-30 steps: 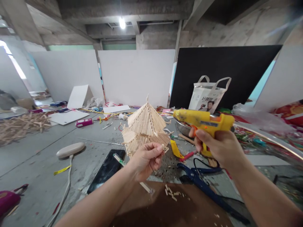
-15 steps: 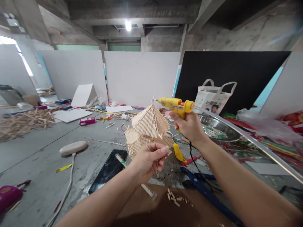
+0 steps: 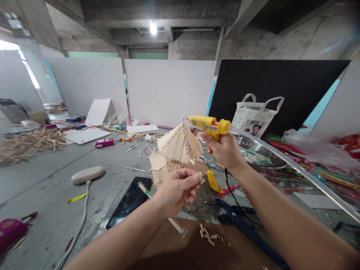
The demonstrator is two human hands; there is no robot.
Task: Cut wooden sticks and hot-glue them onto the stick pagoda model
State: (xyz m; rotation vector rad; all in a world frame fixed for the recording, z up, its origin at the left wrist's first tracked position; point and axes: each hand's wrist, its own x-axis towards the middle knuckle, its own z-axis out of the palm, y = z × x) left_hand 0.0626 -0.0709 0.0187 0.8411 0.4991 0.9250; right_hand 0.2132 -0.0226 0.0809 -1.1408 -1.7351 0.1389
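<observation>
My right hand [image 3: 225,146] is wrapped round the grip of a yellow hot glue gun [image 3: 206,123]. The gun's nozzle is at the peak of a small model pavilion [image 3: 180,144] built from thin wooden sticks, with a tiered, pointed roof. A long clear glue stick [image 3: 284,159] sticks out of the gun's back. In front of the model, my left hand [image 3: 180,189] is closed, thumb and forefinger pinching a short piece of wooden stick [image 3: 200,175]. The lower part of the pavilion is hidden behind that hand.
A black phone [image 3: 128,202] lies left of my left forearm. Blue-handled pliers [image 3: 242,225] and a yellow cutter [image 3: 213,182] are at the right. Stick offcuts [image 3: 208,236] lie on a brown board [image 3: 182,258]. A metal bowl [image 3: 277,161] stands beyond my right wrist.
The view has shifted very slightly. Both hands keep practically the same pose, with the glue gun's nozzle still at the roof peak.
</observation>
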